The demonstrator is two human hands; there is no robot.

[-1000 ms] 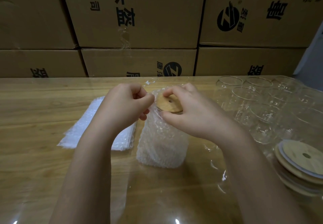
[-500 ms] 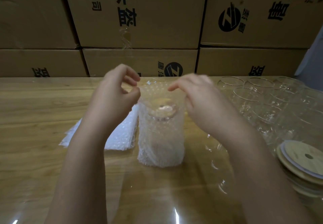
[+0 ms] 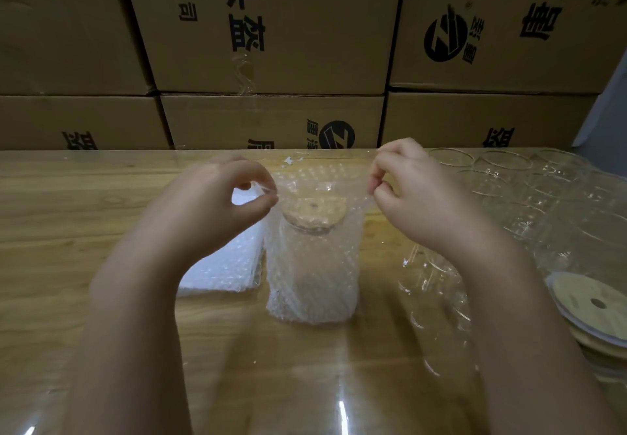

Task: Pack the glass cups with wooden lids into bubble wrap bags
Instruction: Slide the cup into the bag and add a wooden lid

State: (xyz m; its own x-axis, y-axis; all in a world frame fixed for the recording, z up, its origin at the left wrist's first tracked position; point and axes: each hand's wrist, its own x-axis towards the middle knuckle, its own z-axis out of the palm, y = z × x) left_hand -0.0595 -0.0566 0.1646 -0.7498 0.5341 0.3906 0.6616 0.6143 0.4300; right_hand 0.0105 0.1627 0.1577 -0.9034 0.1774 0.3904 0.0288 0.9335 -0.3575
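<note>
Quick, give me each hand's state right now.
Left hand: pinching the left top edge of the bubble wrap bag.
Right hand: pinching the bag's right top edge.

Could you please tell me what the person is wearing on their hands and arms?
The left hand and right hand are bare: no gloves, no rings visible. The left forearm and right forearm are bare too, with no sleeve, watch or bracelet in view.
</note>
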